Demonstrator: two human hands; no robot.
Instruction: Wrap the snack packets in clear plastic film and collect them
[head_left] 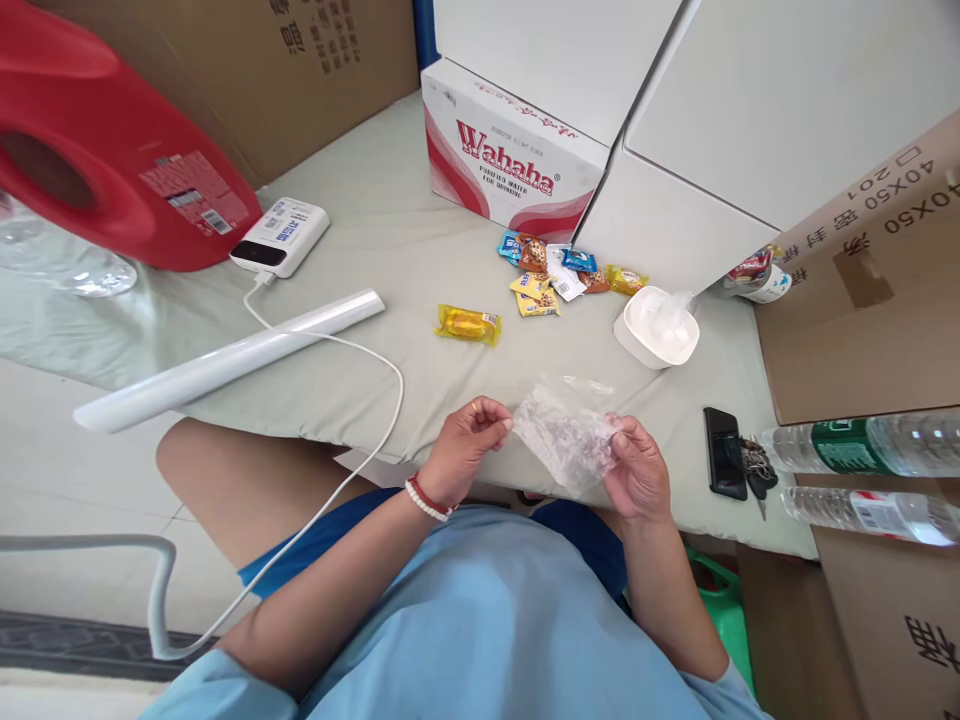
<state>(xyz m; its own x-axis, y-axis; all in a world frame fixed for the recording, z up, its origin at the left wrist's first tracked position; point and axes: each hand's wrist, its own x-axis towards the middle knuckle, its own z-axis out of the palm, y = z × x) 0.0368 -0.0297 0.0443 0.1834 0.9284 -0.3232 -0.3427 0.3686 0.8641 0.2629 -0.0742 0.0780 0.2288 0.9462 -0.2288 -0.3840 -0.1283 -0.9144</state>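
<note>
A clear plastic bag is stretched between my two hands, over the front edge of the cloth-covered table. My left hand pinches its left corner between thumb and fingertips. On the other side, my right hand grips the bag's right edge. The plastic looks crinkled, and I cannot make out anything inside it. Just beyond the bag lies a snack in a yellow wrapper. To the right behind it stands a white plastic tub with some clear plastic in it.
Several small snack packets lie before a Wahaha carton. A black phone, keys and water bottles are at right. At left are a white lamp bar, a power bank and a red jug. A white cable crosses the table edge.
</note>
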